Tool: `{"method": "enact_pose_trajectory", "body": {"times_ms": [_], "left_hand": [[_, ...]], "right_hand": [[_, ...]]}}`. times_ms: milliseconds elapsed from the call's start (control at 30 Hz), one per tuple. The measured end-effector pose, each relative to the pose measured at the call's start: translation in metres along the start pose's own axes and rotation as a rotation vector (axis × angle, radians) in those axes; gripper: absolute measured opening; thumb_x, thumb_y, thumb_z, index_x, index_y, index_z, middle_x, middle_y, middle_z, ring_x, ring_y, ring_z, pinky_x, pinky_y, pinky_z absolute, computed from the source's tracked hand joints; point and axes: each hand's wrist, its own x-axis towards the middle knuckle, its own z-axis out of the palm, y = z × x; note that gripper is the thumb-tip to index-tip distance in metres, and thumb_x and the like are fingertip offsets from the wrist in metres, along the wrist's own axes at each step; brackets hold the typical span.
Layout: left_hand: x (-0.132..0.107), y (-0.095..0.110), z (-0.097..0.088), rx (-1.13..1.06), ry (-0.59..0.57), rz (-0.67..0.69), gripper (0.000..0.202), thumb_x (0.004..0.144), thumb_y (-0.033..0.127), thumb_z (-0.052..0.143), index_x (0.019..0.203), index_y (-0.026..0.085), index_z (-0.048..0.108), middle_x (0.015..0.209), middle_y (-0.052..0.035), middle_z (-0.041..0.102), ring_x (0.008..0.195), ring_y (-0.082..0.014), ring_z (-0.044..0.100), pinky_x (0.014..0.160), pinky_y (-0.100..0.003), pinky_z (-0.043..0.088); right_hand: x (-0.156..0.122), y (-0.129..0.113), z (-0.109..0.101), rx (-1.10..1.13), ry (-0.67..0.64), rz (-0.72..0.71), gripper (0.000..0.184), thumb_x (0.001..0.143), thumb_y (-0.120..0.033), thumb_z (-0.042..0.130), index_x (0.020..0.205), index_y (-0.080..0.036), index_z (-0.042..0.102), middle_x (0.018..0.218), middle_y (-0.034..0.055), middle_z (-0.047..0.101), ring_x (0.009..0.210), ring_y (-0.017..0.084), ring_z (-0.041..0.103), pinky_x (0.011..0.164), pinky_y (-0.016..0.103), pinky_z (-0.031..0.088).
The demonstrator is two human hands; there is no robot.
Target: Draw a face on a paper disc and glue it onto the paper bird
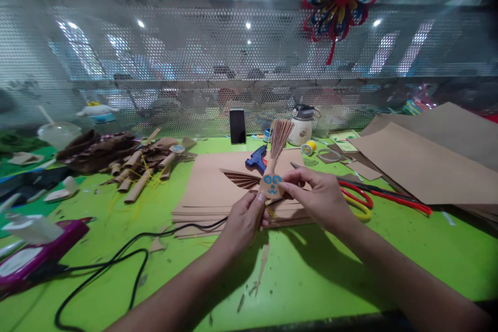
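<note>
Both hands meet at a brown paper figure (271, 185) in the middle of the view. It has a round face drawn in blue, a pleated fan (281, 137) standing up on top and another pleated fan (241, 179) spreading left. My left hand (247, 213) grips its lower part, thumb at the bottom of the face. With thumb and fingers closed, my right hand (317, 194) pinches the face's right edge. A dark pointed tip shows by the right fingers; what it belongs to is unclear. Behind the figure, a blue glue gun (257, 158) lies on stacked brown paper (206, 181).
Scissors with red and yellow handles (356, 199) lie right of my right hand. Large brown sheets (412, 161) cover the right side. Rolled paper pieces (136, 166) lie left. A black cord (136, 238) runs from a purple power strip (46, 254). A phone (237, 126) and jar (301, 127) stand behind.
</note>
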Motion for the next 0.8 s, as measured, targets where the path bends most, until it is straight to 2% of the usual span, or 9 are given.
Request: {"method": "enact_pose_trajectory", "body": {"times_ms": [133, 300, 367, 600, 800], "left_hand": [[0.0, 0.001, 0.0, 0.004, -0.002, 0.003, 0.042, 0.081, 0.06, 0.06, 0.078, 0.018, 0.055, 0.065, -0.0003, 0.054, 0.056, -0.0114, 0.049, 0.052, -0.021, 0.039], [-0.002, -0.001, -0.002, 0.017, -0.017, -0.009, 0.041, 0.087, 0.058, 0.053, 0.078, 0.018, 0.055, 0.069, -0.0028, 0.058, 0.058, -0.0118, 0.05, 0.05, -0.02, 0.036], [-0.002, -0.001, -0.002, 0.021, -0.028, -0.013, 0.042, 0.088, 0.058, 0.049, 0.079, 0.018, 0.055, 0.071, -0.004, 0.059, 0.058, -0.0124, 0.051, 0.048, -0.021, 0.035], [-0.006, 0.004, 0.002, 0.05, -0.036, 0.002, 0.037, 0.086, 0.053, 0.056, 0.077, 0.018, 0.054, 0.067, -0.0016, 0.056, 0.056, -0.0111, 0.047, 0.048, -0.02, 0.033], [-0.005, 0.003, 0.002, 0.067, -0.04, -0.004, 0.04, 0.083, 0.058, 0.058, 0.082, 0.018, 0.054, 0.067, -0.001, 0.055, 0.053, -0.0106, 0.046, 0.043, -0.02, 0.027]], "right_hand": [[0.003, -0.006, -0.007, -0.028, 0.004, -0.063, 0.009, 0.074, -0.024, 0.07, 0.068, -0.018, 0.072, 0.066, 0.0032, 0.064, 0.064, 0.016, 0.057, 0.058, 0.028, 0.046], [0.006, -0.005, -0.012, 0.236, -0.094, 0.143, 0.017, 0.073, -0.032, 0.073, 0.069, -0.016, 0.074, 0.062, 0.0014, 0.062, 0.057, 0.014, 0.056, 0.053, 0.027, 0.047], [0.007, -0.002, -0.012, 0.28, -0.105, 0.177, 0.019, 0.072, -0.033, 0.074, 0.068, -0.015, 0.074, 0.062, 0.0012, 0.061, 0.057, 0.013, 0.055, 0.053, 0.027, 0.045], [0.004, 0.002, -0.005, 0.164, -0.057, 0.134, 0.019, 0.073, -0.031, 0.072, 0.063, -0.015, 0.073, 0.06, 0.0017, 0.06, 0.06, 0.015, 0.053, 0.058, 0.028, 0.043], [0.0, -0.007, -0.002, 0.129, -0.03, 0.198, 0.021, 0.073, -0.033, 0.069, 0.063, -0.014, 0.07, 0.058, 0.0024, 0.064, 0.057, 0.014, 0.052, 0.056, 0.028, 0.042]]}}
